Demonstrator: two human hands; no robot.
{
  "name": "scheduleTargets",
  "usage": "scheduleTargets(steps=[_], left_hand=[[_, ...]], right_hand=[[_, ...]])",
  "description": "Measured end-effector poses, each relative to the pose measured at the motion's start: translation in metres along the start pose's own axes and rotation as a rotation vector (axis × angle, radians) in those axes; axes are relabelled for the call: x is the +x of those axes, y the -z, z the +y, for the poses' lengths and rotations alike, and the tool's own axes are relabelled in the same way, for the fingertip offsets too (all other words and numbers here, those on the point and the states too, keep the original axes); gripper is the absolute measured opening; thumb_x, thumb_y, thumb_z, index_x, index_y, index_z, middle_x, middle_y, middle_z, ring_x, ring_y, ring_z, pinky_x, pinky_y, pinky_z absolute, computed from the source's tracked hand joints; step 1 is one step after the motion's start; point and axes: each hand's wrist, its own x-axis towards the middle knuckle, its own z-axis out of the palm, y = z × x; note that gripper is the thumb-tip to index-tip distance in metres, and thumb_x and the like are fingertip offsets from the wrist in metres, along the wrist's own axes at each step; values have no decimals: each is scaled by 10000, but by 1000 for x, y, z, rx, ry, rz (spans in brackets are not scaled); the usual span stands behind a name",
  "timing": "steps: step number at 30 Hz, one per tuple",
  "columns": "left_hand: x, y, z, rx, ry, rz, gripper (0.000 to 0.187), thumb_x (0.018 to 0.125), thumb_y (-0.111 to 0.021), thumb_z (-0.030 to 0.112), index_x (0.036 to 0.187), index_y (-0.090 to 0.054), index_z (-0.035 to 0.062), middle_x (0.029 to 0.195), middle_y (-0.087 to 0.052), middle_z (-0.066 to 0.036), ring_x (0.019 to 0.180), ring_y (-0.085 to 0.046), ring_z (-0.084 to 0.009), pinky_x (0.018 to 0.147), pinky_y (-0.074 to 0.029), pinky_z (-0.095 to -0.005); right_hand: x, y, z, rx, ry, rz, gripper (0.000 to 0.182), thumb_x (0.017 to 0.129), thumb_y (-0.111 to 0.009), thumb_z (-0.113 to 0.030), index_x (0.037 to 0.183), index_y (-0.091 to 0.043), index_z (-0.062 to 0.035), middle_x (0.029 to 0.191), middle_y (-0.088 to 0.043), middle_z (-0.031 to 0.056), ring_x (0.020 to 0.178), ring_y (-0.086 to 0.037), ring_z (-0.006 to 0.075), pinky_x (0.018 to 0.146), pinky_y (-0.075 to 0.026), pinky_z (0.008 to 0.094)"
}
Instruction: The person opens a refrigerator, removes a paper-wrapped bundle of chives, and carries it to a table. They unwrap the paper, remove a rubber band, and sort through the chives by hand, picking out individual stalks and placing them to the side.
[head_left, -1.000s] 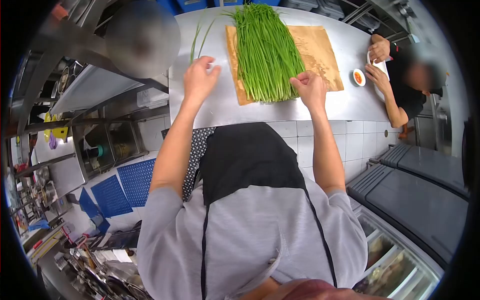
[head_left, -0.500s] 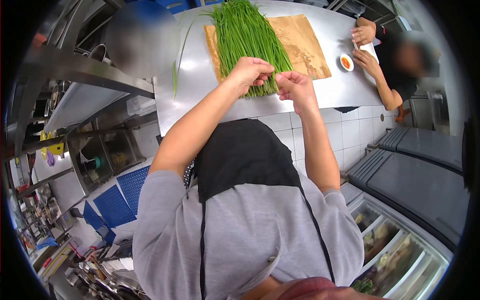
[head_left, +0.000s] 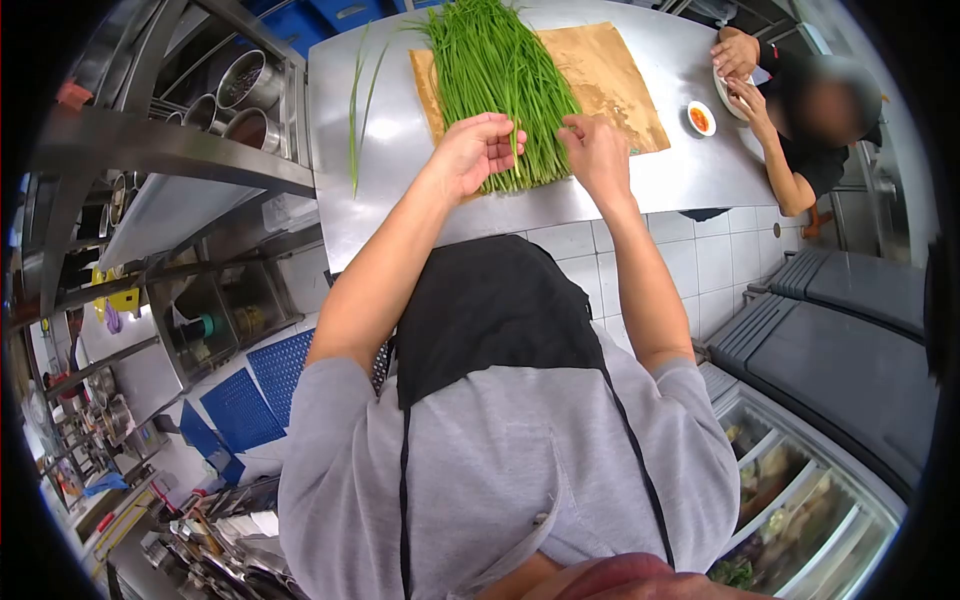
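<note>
Steel pots (head_left: 270, 92) at far left, blue mats (head_left: 243, 408) lower down. Next we log loose green blades (head_left: 353, 130) lying on the metal bench (head_left: 390, 60), apart from the main pile. Then brown paper (head_left: 615, 85) flat on the bench, with the pile of green stalks (head_left: 500, 70) across its left part, paler ends toward the wearer. Left hand (head_left: 478, 155): over the lower stalks, fingers curled, thumb near fingertips; a stalk shows at them, but we can't tell if the grip pinches it. Right hand (head_left: 600, 155): at the pile's right edge, back up, thumb and forefinger near each other; contact and grip unclear, so we mark it can't tell. Further right, a small white bowl (head_left: 701, 119), orange-red contents. Beyond it we have another person (head_left: 825, 165) in black, both hands at a pale dish (head_left: 728, 97). Grey lids (head_left: 820, 360) lower right.
</note>
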Motion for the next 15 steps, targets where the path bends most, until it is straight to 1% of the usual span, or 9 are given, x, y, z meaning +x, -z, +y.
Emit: scheduleTargets(steps=[1,4,7,8,11,15], left_hand=[[-1,1,-1,5,-5,11,84,932,-612,126,993,-573,84,916,-687,-71,801,-660,-155,674,-544,-277],[-1,3,-2,2,-21,23,84,930,-617,119,994,-573,88,933,-687,-74,812,-659,-152,683,-543,-279],[2,0,-3,-23,-39,18,93,926,-624,110,1005,-580,87,949,-690,-76,826,-656,-146,697,-545,-279],[3,-2,-3,-24,-52,36,98,926,-627,108,1011,-582,87,957,-691,-77,830,-655,-145,702,-545,-278],[3,-9,-1,-9,-80,82,116,923,-633,108,1028,-588,86,978,-691,-73,836,-651,-141,720,-545,-276],[5,-11,-1,42,-101,66,153,918,-645,125,1057,-594,84,990,-691,-61,823,-646,-136,745,-539,-280]], right_hand=[[-1,-1,0,1,26,55,184,814,-695,-160,900,-718,1,792,-679,194,738,-656,358,685,-507,433],[-13,1,-18,223,22,-30,194,833,-671,-138,961,-704,4,840,-697,175,738,-678,290,676,-520,383],[-23,-17,-22,694,-125,-219,237,850,-647,-116,1049,-672,10,876,-716,144,744,-683,191,671,-525,318],[-23,-19,-22,670,-142,-209,297,856,-657,-131,1113,-648,18,899,-726,123,746,-669,128,670,-526,283],[-25,-20,-34,719,-308,-111,327,834,-698,-149,1104,-652,32,860,-722,119,708,-659,129,651,-525,286],[-28,-17,-25,644,-325,-178,305,819,-730,-162,1034,-672,47,789,-709,103,688,-653,126,636,-519,277]])
